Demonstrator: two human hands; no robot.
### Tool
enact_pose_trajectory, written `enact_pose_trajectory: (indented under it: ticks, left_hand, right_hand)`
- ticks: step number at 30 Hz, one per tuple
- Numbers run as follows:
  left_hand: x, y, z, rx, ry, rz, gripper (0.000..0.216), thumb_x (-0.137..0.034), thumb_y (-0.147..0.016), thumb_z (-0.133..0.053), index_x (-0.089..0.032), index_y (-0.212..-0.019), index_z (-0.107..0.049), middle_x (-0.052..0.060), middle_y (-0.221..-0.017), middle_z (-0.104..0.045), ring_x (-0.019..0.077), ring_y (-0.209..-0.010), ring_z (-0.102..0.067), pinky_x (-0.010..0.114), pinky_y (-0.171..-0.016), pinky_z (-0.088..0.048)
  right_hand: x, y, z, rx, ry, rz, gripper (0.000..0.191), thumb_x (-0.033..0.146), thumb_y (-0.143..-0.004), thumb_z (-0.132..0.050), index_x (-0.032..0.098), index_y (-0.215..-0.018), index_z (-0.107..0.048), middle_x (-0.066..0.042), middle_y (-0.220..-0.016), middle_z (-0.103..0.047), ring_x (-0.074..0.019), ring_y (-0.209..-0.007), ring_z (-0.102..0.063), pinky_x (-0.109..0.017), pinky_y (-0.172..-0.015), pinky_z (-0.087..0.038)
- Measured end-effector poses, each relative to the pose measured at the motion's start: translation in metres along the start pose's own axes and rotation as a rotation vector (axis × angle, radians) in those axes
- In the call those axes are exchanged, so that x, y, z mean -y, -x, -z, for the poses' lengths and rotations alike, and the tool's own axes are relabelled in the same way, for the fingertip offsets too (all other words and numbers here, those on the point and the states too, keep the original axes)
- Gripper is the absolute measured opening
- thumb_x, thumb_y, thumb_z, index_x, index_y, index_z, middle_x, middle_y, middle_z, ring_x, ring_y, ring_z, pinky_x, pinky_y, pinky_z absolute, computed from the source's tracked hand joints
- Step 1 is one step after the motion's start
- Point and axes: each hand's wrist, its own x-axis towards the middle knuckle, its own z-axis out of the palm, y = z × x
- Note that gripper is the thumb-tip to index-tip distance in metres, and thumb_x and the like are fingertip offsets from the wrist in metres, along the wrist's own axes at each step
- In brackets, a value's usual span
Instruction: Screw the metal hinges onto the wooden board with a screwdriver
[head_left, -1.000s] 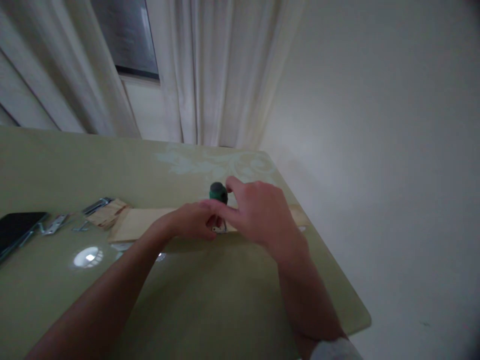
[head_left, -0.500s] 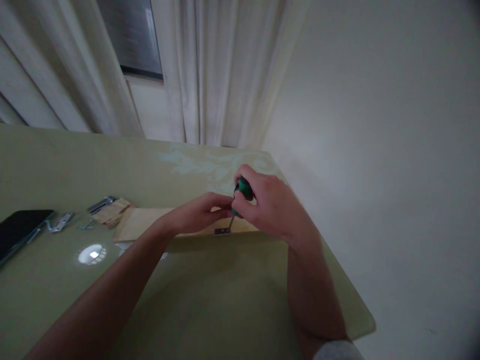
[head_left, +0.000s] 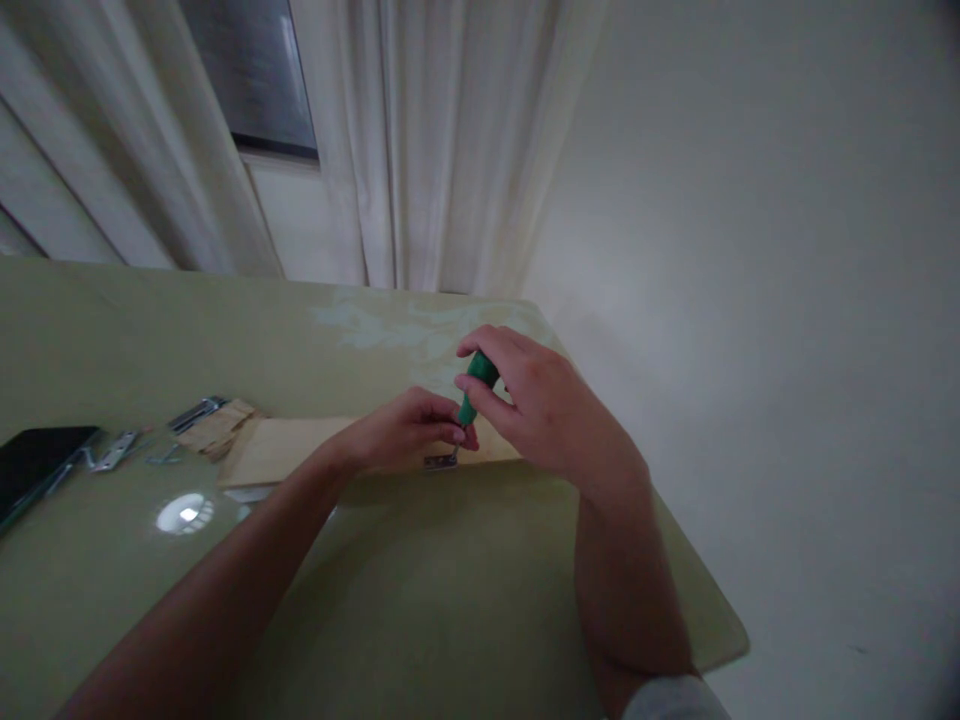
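My right hand point(head_left: 544, 405) grips a screwdriver point(head_left: 480, 375) by its green handle, with thumb and fingers around it. The shaft slants down to the right end of a small metal hinge point(head_left: 440, 462). That hinge lies at the near edge of a pale wooden board point(head_left: 289, 440). My left hand point(head_left: 405, 430) rests over the board, its fingers closed about the screwdriver's shaft just below the handle. The fingers partly cover the shaft, and any screw at the tip is too small to make out.
On the table point(head_left: 420, 590) to the left lie a black phone point(head_left: 41, 460), a loose metal hinge point(head_left: 116, 450), a few screws point(head_left: 165, 456), wooden pieces point(head_left: 217, 428) and dark metal parts point(head_left: 196, 412). Curtains point(head_left: 450, 150) hang behind; a wall point(head_left: 750, 300) stands right.
My right hand's fingers have loosened and shifted on the handle, showing more of the green. The screwdriver stays at the hinge. My left fingers now sit closer around the shaft.
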Motion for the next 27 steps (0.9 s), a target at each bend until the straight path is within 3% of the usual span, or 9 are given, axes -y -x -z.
enact_pose_trajectory:
  ticks: [3,5,9,11,17,21,23,25,27]
  left_hand:
    - [0.005,-0.004,-0.005,-0.071,0.068,0.017,0.026,-0.038,-0.083,-0.084,-0.013,-0.086,-0.079,0.006,-0.084,-0.078,0.0178,-0.081,-0.069,0.031,-0.079,-0.057]
    - [0.004,-0.004,-0.007,-0.076,0.109,0.033,0.027,-0.037,-0.081,-0.086,-0.013,-0.086,-0.077,0.004,-0.080,-0.076,0.0158,-0.075,-0.067,0.029,-0.072,-0.054]
    - [-0.006,0.001,-0.004,0.032,0.019,0.007,0.021,-0.034,-0.091,-0.075,-0.016,-0.101,-0.079,0.004,-0.094,-0.080,0.0165,-0.085,-0.071,0.029,-0.080,-0.056]
    - [-0.010,0.002,-0.001,0.048,-0.054,-0.014,0.021,-0.033,-0.095,-0.070,-0.016,-0.102,-0.080,0.005,-0.099,-0.081,0.0177,-0.092,-0.072,0.030,-0.086,-0.057]
    - [-0.001,-0.004,-0.005,-0.054,0.001,-0.010,0.021,-0.035,-0.083,-0.084,-0.014,-0.083,-0.080,0.006,-0.082,-0.079,0.0176,-0.079,-0.070,0.028,-0.075,-0.057]
    - [-0.006,-0.001,-0.003,-0.073,-0.029,0.003,0.018,-0.032,-0.084,-0.083,-0.014,-0.085,-0.079,0.005,-0.082,-0.080,0.0176,-0.078,-0.072,0.027,-0.073,-0.057]
    - [-0.012,0.001,0.000,-0.035,-0.084,-0.021,0.016,-0.031,-0.089,-0.078,-0.016,-0.092,-0.080,0.004,-0.089,-0.082,0.0177,-0.083,-0.073,0.028,-0.077,-0.058]
    - [-0.014,0.002,0.001,-0.012,-0.110,-0.056,0.016,-0.030,-0.093,-0.074,-0.016,-0.094,-0.082,0.004,-0.093,-0.082,0.0172,-0.086,-0.073,0.027,-0.080,-0.059]
    - [-0.012,0.000,0.000,-0.030,-0.075,-0.079,0.015,-0.029,-0.093,-0.074,-0.016,-0.090,-0.081,0.004,-0.090,-0.082,0.0166,-0.084,-0.073,0.026,-0.079,-0.059]
  right_hand:
    - [0.004,-0.001,0.001,-0.019,0.145,-0.138,0.035,0.056,-0.105,-0.059,0.022,-0.102,-0.067,-0.005,-0.089,-0.073,-0.0220,-0.081,-0.065,-0.032,-0.070,-0.037]
    - [0.005,-0.002,0.001,-0.003,0.188,-0.178,0.039,0.059,-0.106,-0.056,0.023,-0.097,-0.067,-0.005,-0.081,-0.072,-0.0221,-0.075,-0.064,-0.033,-0.067,-0.035]
    - [0.005,0.001,0.002,0.045,0.019,0.023,0.017,0.030,-0.109,-0.052,0.021,-0.118,-0.064,-0.007,-0.111,-0.076,-0.0217,-0.103,-0.067,-0.032,-0.086,-0.045]
    - [0.007,0.002,0.003,0.044,-0.026,0.090,0.020,0.022,-0.107,-0.052,0.020,-0.124,-0.062,-0.009,-0.122,-0.074,-0.0216,-0.115,-0.065,-0.032,-0.095,-0.045]
    - [0.011,0.000,0.001,0.014,0.185,-0.193,0.039,0.060,-0.106,-0.054,0.023,-0.108,-0.067,-0.008,-0.086,-0.075,-0.0257,-0.082,-0.068,-0.034,-0.072,-0.041]
    - [0.006,0.003,0.003,0.052,-0.005,0.069,0.018,0.027,-0.110,-0.052,0.020,-0.121,-0.063,-0.009,-0.116,-0.074,-0.0226,-0.110,-0.066,-0.033,-0.094,-0.046]
    - [0.006,0.006,0.005,0.056,-0.071,0.147,0.023,0.016,-0.106,-0.051,0.020,-0.126,-0.061,-0.009,-0.126,-0.072,-0.0212,-0.120,-0.062,-0.032,-0.105,-0.044]
    - [0.008,0.007,0.006,0.044,-0.036,0.079,0.019,0.023,-0.105,-0.055,0.020,-0.123,-0.062,-0.008,-0.120,-0.073,-0.0222,-0.114,-0.065,-0.033,-0.099,-0.046]
    - [0.012,0.007,0.006,0.022,0.094,-0.072,0.023,0.042,-0.106,-0.058,0.022,-0.115,-0.064,-0.008,-0.104,-0.076,-0.0242,-0.097,-0.068,-0.034,-0.083,-0.047]
